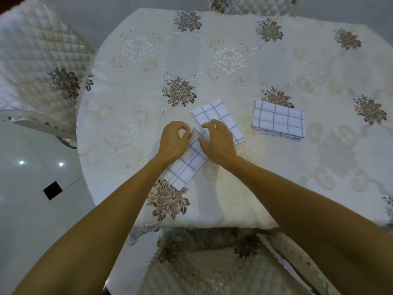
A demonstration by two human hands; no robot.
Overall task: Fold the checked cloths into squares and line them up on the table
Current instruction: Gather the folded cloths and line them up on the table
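Note:
Three white cloths with blue checks lie on the table (212, 209). One is a long folded strip (185, 165) running diagonally under my hands. My left hand (173, 140) pinches the strip's far end with curled fingers. My right hand (219, 141) holds the same end from the right, fingers bent over the fold. A second folded cloth (217, 114) lies just beyond my right hand, partly hidden by it. Further right lies a third, a neat folded stack (278, 120), apart from both hands.
A cream embroidered tablecloth with brown roses covers the round table. Quilted chairs stand at the left (38, 67), at the far side (253, 5) and right below me (212, 262). Glossy floor (32, 177) shows on the left.

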